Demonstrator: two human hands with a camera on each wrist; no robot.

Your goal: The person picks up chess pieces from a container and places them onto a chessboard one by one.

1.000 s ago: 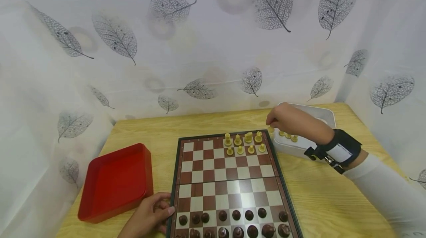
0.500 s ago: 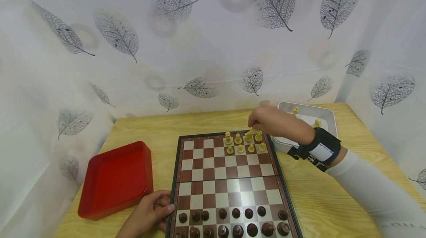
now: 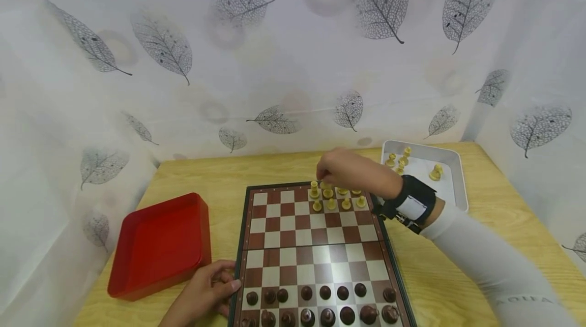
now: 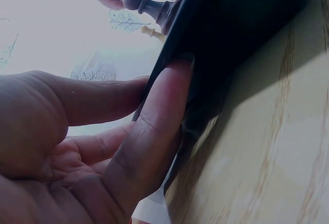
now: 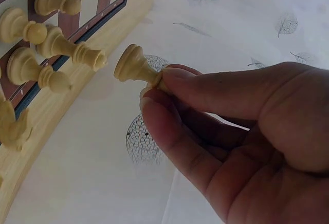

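My right hand (image 3: 345,168) is above the far edge of the chessboard (image 3: 286,245). Between thumb and fingertips it pinches a small cream chess pawn (image 5: 134,63), base outward; the fingers hide its head. Several cream pieces (image 3: 314,189) stand in two rows on the board's far right, partly behind the hand in the head view. My left hand (image 3: 203,289) holds the board's dark left edge, thumb on one face and a finger (image 4: 154,116) against the other. Dark brown pieces (image 3: 325,293) stand in two rows at the near side.
Right of the board a white tray (image 3: 458,179) contains several more cream pieces (image 3: 436,172). A red box (image 3: 160,243) sits on the wooden table (image 3: 206,169) at left. Leaf-patterned cloth (image 3: 293,62) hangs behind the table.
My right hand has moved left from the white tray to above the board's far edge, carrying the cream pawn. The tray's contents have come into view. My left hand keeps its place.
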